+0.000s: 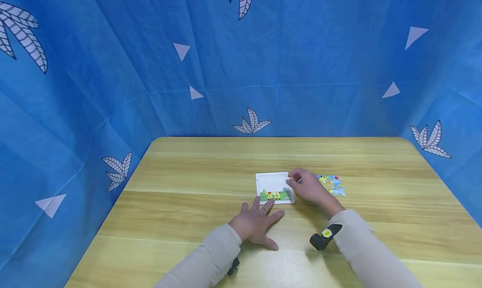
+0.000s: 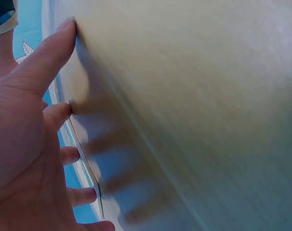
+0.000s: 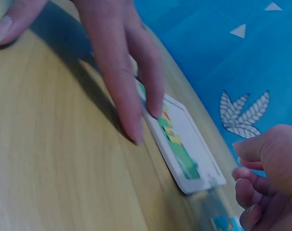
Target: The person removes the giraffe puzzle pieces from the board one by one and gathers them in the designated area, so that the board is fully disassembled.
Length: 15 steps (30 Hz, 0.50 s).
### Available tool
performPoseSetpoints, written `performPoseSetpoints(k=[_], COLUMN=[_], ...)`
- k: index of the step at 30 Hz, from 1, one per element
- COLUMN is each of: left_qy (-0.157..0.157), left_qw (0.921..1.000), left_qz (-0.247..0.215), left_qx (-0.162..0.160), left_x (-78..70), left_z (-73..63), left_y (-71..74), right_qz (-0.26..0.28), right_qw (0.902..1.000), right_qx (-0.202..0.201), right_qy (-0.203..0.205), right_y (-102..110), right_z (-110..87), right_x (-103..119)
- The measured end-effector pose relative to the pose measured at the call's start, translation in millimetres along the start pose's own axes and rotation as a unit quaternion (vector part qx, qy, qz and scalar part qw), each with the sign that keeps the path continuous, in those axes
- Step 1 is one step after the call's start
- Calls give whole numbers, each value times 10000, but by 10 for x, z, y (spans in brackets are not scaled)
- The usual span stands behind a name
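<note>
Partly covered puzzle tray (image 1: 273, 181), left grip (image 1: 257, 224) spread, right grip (image 1: 308, 186) curled, any hold unclear.

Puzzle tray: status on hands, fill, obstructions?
Left hand spread by tray; right hand at its right edge, grip unclear. Near strip filled, most of the rest bare. Loose pieces right, none blocking.

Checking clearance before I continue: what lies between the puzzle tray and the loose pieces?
The right hand lies between the puzzle tray and the loose pieces, as the head view shows.
</note>
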<state>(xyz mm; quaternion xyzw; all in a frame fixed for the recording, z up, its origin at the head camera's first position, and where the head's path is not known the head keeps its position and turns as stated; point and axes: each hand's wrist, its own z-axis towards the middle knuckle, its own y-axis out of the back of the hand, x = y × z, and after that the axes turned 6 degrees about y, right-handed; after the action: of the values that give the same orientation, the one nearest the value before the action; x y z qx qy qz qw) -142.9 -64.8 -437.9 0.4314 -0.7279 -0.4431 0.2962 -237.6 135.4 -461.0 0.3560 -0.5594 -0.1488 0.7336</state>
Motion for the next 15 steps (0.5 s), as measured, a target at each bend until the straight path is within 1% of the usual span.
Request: performPoseSetpoints(k=[7, 10, 15], left_qy=[-46, -56, -65], left_qw=[10000, 9999, 9999], left_qz=[34, 87, 135], left_qx=[-48, -65, -15], left_x=[19, 20, 16], left_z=[2, 5, 14], left_y=[0, 3, 13], right_qz=[130, 204, 195], right_qw=[9990, 9981, 9957], right_qx=[376, 545, 819], right_qy=[180, 216, 390], right_y=[-172, -218, -283], right_z=[74, 108, 170], right_x=[94, 132, 182])
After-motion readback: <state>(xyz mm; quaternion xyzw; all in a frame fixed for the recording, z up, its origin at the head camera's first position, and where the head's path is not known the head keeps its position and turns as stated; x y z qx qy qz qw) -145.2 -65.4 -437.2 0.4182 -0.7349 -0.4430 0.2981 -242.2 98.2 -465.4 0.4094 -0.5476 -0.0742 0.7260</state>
